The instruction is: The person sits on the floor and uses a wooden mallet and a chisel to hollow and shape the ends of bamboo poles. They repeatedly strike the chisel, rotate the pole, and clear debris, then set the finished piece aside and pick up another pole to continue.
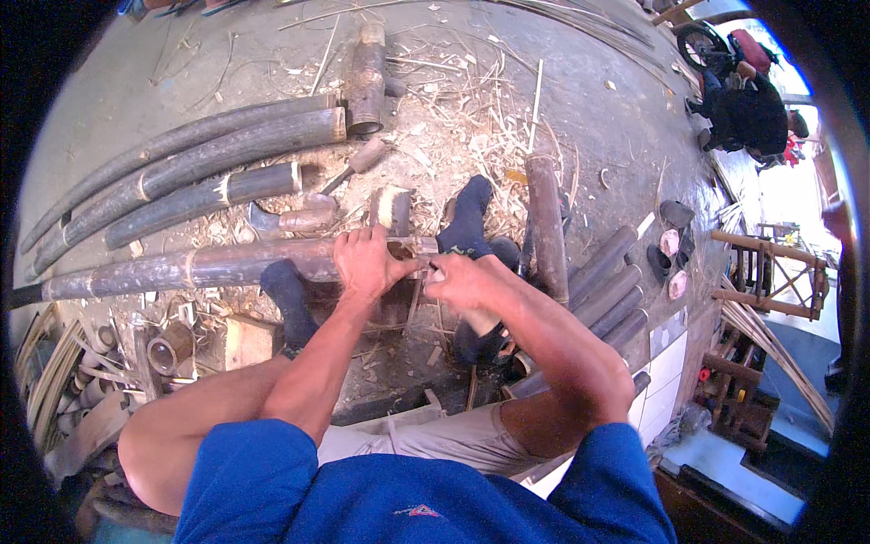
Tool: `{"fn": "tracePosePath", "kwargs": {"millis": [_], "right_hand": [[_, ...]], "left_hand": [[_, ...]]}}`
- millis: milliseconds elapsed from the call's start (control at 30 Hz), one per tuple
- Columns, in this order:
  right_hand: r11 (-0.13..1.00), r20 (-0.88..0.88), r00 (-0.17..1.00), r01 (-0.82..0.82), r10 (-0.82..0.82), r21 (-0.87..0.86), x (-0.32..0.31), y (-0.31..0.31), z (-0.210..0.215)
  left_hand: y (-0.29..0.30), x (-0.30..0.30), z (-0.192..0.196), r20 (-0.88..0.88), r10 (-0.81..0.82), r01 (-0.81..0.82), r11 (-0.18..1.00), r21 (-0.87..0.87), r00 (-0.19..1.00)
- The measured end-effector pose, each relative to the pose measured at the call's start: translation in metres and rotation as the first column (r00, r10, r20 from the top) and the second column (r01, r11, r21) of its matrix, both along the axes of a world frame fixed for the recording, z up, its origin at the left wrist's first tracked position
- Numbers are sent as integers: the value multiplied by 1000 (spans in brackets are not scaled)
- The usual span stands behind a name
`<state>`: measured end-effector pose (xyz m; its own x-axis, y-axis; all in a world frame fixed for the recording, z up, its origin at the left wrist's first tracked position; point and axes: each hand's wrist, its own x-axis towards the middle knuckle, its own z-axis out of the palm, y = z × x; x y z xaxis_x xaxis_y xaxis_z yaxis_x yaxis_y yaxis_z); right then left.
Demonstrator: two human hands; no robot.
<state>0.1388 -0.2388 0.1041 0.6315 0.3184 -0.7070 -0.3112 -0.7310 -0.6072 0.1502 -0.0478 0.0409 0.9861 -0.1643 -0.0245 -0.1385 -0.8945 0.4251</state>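
A long brown bamboo pole [263, 260] lies crosswise in front of me, with its cut end near my hands. My left hand [364, 263] wraps over the pole close to that end, its thumb pointing toward my right hand. Just right of it, my right hand [460, 281] is closed at the cut end. A small dark bit shows at its fingertips, and a pale, handle-like piece [482, 321] sticks out beneath it; I cannot make out the tool. My socked feet [469, 213] are on either side of the work, near the pole.
More bamboo poles [245, 141] lie at the left. Beyond the pole are a mallet [364, 157] and an upright bamboo piece [367, 86] among shavings. Bamboo lengths [603, 263] lie at the right. A person [757, 109] sits at the far right near a motorcycle [702, 43].
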Motion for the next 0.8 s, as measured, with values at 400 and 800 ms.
{"fn": "tracePosePath", "kwargs": {"millis": [400,800], "right_hand": [[961,27,977,202,-211,187,-71,21,-42],[-217,-806,149,921,-573,325,-46,149,-1]], "left_hand": [[62,24,15,-235,-414,437,898,55,879],[70,15,-25,-128,-346,355,934,51,930]]}}
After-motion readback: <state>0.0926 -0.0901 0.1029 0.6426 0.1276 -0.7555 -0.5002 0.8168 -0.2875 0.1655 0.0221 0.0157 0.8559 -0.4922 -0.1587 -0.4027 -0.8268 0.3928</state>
